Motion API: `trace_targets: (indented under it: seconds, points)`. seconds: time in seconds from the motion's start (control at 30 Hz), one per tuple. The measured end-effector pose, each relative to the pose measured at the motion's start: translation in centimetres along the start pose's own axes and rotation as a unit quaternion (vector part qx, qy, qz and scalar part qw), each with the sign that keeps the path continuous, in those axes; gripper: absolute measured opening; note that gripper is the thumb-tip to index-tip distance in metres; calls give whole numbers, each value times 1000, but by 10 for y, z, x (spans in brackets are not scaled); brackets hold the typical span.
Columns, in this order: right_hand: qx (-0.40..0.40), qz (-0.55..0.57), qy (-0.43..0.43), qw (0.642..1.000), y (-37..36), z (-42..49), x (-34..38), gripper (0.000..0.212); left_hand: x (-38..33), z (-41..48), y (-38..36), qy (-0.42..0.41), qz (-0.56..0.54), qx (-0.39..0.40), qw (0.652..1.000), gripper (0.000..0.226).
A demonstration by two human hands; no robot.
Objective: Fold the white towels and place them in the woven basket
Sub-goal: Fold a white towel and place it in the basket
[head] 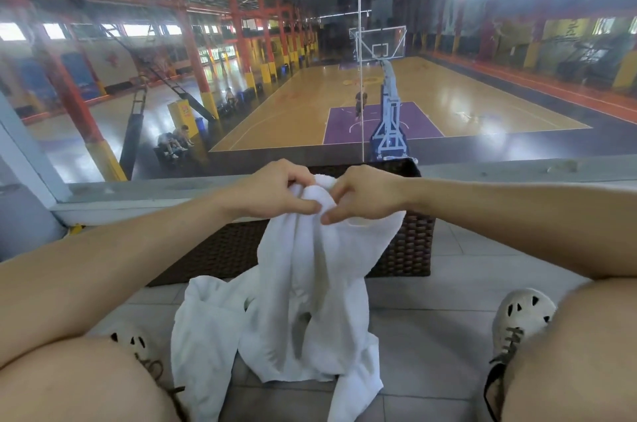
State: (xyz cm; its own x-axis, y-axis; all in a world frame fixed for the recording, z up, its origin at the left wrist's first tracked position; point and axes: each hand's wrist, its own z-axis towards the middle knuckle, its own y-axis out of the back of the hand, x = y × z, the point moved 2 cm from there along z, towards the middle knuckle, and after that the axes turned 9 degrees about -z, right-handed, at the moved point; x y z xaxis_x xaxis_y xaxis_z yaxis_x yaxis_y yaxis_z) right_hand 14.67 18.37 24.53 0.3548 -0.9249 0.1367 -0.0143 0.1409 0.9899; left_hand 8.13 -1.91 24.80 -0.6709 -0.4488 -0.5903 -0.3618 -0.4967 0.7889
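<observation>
- Left grip (pixel 272 192) and right grip (pixel 365 195), close together, both pinch the top of the towel (pixel 310 283).
- It hangs below them, its lower end heaped on the floor (pixel 431 335), on the near side of the basket (pixel 410 242).

Bare arms (pixel 120 266) run from the left hand (pixel 272 194) and right hand (pixel 365 195) as far up as one can see, and the knees (pixel 579 352) are bare too. The left shoe (pixel 138 345) and right shoe (pixel 520 314) are off-white and moulded, pierced with dark triangular holes and tied with dark brown laces (pixel 510 339).
</observation>
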Motion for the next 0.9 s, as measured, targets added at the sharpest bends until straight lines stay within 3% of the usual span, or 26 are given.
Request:
trace_targets:
  seconds: [0.1,0.17,0.23,0.3,0.4,0.47,0.53,0.67,0.73,0.83,0.9]
  points:
    - [-85,-34,1,996,0,9,-1,55,7,-8,5,19,36,12,999,19]
    - [-146,-99,8,984,6,8,4,45,18,-15,8,37,128,49,990,24]
    - [-173,-124,23,977,7,6,10,35,28,-19,4,54,259,97,959,27]
    - [-183,-148,7,972,6,3,12,26,29,-17,4,26,351,69,934,25]
    - [-207,-163,-44,964,11,2,4,27,22,-15,10,-83,267,-75,957,16]
    - [-221,-172,-81,956,15,2,-4,30,19,-15,15,-73,114,-149,980,41]
    - [-236,-177,-99,950,17,0,-6,32,20,-13,14,-20,14,-145,989,47]
    - [-259,-177,-71,947,21,-6,1,28,34,-21,-5,36,86,33,995,26]
    - [-273,-182,-55,943,23,-8,2,24,39,-24,-11,17,154,81,985,21]
    - [-279,-174,-63,942,24,-7,0,25,34,-23,-15,-94,304,66,946,18]
    - [-289,-172,-76,939,27,-5,-5,28,32,-22,-17,-119,281,24,952,22]
